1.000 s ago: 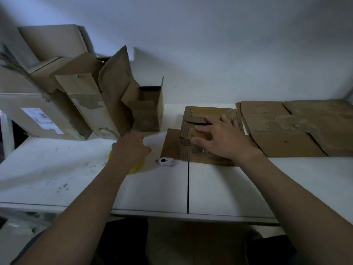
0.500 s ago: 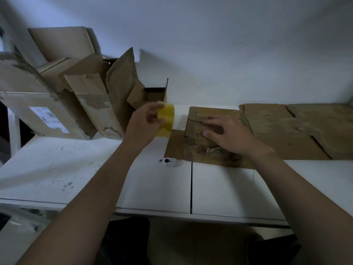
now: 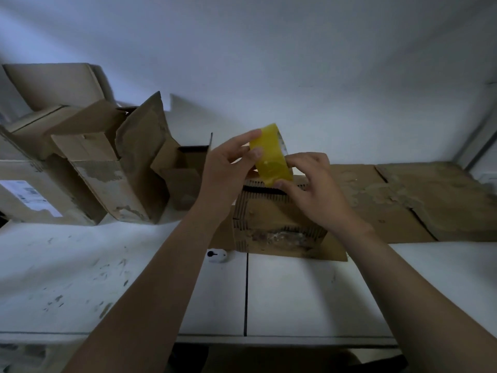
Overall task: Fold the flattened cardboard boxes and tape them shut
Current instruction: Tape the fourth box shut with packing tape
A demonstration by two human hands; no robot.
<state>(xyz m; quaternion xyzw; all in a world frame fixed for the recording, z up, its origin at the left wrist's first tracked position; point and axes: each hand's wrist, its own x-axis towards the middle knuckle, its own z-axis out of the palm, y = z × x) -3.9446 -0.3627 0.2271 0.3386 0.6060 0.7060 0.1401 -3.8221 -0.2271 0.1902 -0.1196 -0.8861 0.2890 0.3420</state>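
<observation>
Near the middle of the frame, the left hand (image 3: pixel 228 164) is holding a roll of yellow tape (image 3: pixel 270 154) up above the counter (image 3: pixel 295 297), its fingers (image 3: pixel 243 140) curled round the roll's left edge. The right hand (image 3: pixel 316 191) is meeting the roll from the right, thumb under its lower rim and fingertips pinching at its right side. Whether a loose end of tape is between them cannot be told. Directly below the roll, a small folded cardboard box (image 3: pixel 271 219) is sitting on a flat cardboard sheet (image 3: pixel 333 251), its top flaps showing a dark gap. Right of centre, flattened cardboard (image 3: pixel 408 203) is lying against the wall (image 3: pixel 295 63). At the left of the frame, a jumble of opened boxes (image 3: pixel 88 168) is leaning together. A small white object (image 3: pixel 216 256) is resting on the counter just beside the sheet's near left corner.
</observation>
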